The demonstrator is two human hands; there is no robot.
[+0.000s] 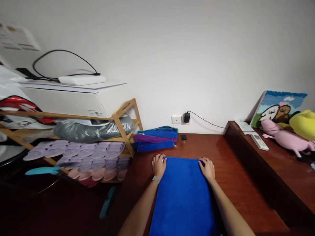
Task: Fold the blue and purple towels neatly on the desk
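A long blue towel (183, 193) lies spread over the reddish-brown wooden table (236, 173), its near end running out of the bottom of the view. My left hand (159, 165) is at its far left corner, thumb and fingers closed on the edge. At the far right corner, my right hand (207, 167) pinches the cloth in the same way. A grey band (156, 179) circles my left wrist. Beyond my left hand, folded blue cloths (157, 146) and a purple cloth (155, 138) are piled against the wall.
To the left stands a wooden rack (123, 127) with several pale slippers (91, 150), a plastic-wrapped grey bundle (93, 129) and a white box (66, 98). A plugged-in charger (187, 117) trails a cable rightward. A raised ledge at right holds a remote (259, 142) and a pink plush toy (285, 134).
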